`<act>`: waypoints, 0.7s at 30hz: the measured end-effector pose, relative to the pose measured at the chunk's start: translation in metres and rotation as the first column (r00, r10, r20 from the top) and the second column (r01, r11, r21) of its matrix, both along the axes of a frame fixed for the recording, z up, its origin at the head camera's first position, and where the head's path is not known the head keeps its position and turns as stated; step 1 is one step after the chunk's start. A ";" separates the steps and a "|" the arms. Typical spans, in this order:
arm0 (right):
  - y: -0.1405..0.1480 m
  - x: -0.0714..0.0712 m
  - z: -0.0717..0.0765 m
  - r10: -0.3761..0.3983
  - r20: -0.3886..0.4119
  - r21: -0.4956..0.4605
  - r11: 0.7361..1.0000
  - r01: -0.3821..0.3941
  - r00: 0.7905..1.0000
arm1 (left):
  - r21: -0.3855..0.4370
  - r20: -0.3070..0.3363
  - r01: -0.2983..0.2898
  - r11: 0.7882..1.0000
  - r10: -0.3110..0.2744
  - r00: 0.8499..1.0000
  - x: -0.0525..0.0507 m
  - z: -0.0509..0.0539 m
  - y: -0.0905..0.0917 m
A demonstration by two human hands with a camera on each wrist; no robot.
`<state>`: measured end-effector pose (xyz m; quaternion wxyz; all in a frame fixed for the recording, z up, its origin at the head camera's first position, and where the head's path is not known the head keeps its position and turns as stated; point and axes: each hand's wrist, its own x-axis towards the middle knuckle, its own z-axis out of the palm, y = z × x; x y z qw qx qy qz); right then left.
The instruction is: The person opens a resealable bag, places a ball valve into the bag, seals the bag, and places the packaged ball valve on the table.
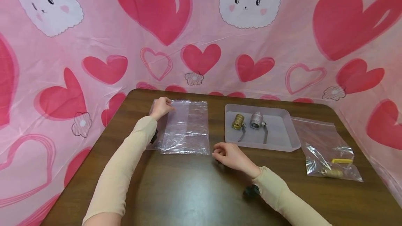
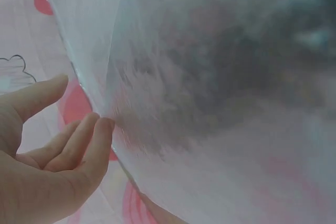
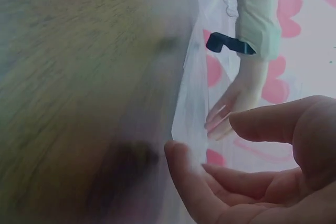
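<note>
Clear plastic bags lie flat and overlapping on the left part of the table, the upper bag (image 1: 198,128) partly over another. My left hand (image 1: 161,107) is at their upper left; in the left wrist view its fingertips (image 2: 107,123) touch the plastic (image 2: 157,93), with the thumb apart. Beside the bag's lower right corner is my right hand (image 1: 232,155), fingers loosely bent and thumb apart in the right wrist view, gripping nothing. Whether its fingertips touch the bag I cannot tell.
Right of the bags, a translucent tray (image 1: 279,147) holds a brass valve (image 1: 238,121) and a silver valve (image 1: 256,120) with levers. Farther right lies a zip bag (image 1: 320,135) containing a brass piece (image 1: 333,173) with a yellow handle (image 1: 342,161). A heart-patterned cloth (image 1: 201,27) hangs behind the table (image 1: 176,191).
</note>
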<state>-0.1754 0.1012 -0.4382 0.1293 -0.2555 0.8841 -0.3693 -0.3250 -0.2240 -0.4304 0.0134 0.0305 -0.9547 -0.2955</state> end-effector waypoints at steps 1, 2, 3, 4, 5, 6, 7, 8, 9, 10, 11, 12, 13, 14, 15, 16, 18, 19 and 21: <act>-0.003 -0.001 0.000 -0.013 0.004 0.005 1.000 0.013 1.000 | -0.009 0.000 -0.006 1.000 0.006 1.000 -0.002 0.000 0.000; -0.005 -0.001 0.000 -0.026 0.012 0.010 1.000 0.026 1.000 | -0.019 0.003 -0.015 1.000 0.015 1.000 -0.003 0.000 0.001; -0.007 -0.002 -0.001 -0.035 0.014 0.011 0.999 0.035 0.999 | -0.021 0.005 -0.022 1.000 0.022 1.000 -0.004 0.000 0.001; -0.009 -0.003 -0.001 -0.042 0.015 0.016 0.999 0.042 0.999 | -0.018 0.005 -0.029 0.999 0.030 1.000 -0.005 0.000 0.001; -0.010 -0.003 -0.001 -0.050 0.020 0.018 0.999 0.050 0.999 | -0.018 0.008 -0.037 0.999 0.037 0.999 -0.006 0.000 0.001; -0.011 -0.004 -0.002 -0.055 0.024 0.021 0.998 0.054 0.998 | -0.015 0.012 -0.044 0.999 0.044 0.999 -0.007 0.000 0.001; -0.012 -0.005 -0.002 -0.061 0.031 0.022 0.998 0.060 0.998 | -0.015 0.015 -0.049 0.999 0.050 0.999 -0.008 0.000 0.001; -0.013 -0.006 -0.002 -0.064 0.039 0.021 0.998 0.064 0.997 | -0.010 0.018 -0.057 0.998 0.057 0.998 -0.008 -0.001 0.001; -0.013 -0.007 -0.003 -0.068 0.042 0.022 0.998 0.067 0.997 | -0.006 0.020 -0.064 0.998 0.064 0.998 -0.009 -0.001 0.001; -0.014 -0.008 -0.003 -0.070 0.049 0.022 0.997 0.069 0.996 | -0.003 0.023 -0.072 0.997 0.072 0.997 -0.009 -0.002 0.002; -0.015 -0.009 -0.003 -0.075 0.057 0.020 0.997 0.074 0.996 | -0.001 0.025 -0.080 0.997 0.080 0.996 -0.010 -0.002 0.002; -0.016 -0.010 -0.003 -0.076 0.067 0.013 0.997 0.075 0.995 | 0.000 0.025 -0.087 0.996 0.087 0.996 -0.011 -0.003 0.002; -0.017 -0.011 -0.003 -0.075 0.074 0.009 0.997 0.075 0.994 | 0.002 0.024 -0.095 0.995 0.095 0.995 -0.011 -0.003 0.002; -0.018 -0.012 -0.003 -0.075 0.085 0.004 0.997 0.075 0.994 | 0.003 0.022 -0.102 0.995 0.102 0.995 -0.012 -0.003 0.002; -0.019 -0.013 -0.003 -0.075 0.094 0.001 0.997 0.075 0.993 | -0.001 0.019 -0.110 0.994 0.110 0.994 -0.012 -0.004 0.002; -0.020 -0.014 -0.002 -0.075 0.108 -0.006 0.997 0.076 0.991 | 0.000 0.017 -0.118 0.993 0.118 0.993 -0.013 -0.004 0.002; -0.020 -0.015 -0.002 -0.071 0.129 -0.017 0.997 0.074 0.989 | 0.008 0.015 -0.128 0.992 0.127 0.992 -0.014 -0.004 0.003; -0.020 -0.015 -0.002 -0.074 0.141 -0.018 0.997 0.077 0.987 | 0.013 0.013 -0.134 0.991 0.134 0.991 -0.014 -0.004 0.003; -0.020 -0.015 -0.003 -0.078 0.163 -0.027 0.996 0.083 0.984 | 0.036 0.017 -0.148 0.988 0.148 0.989 -0.015 -0.005 0.004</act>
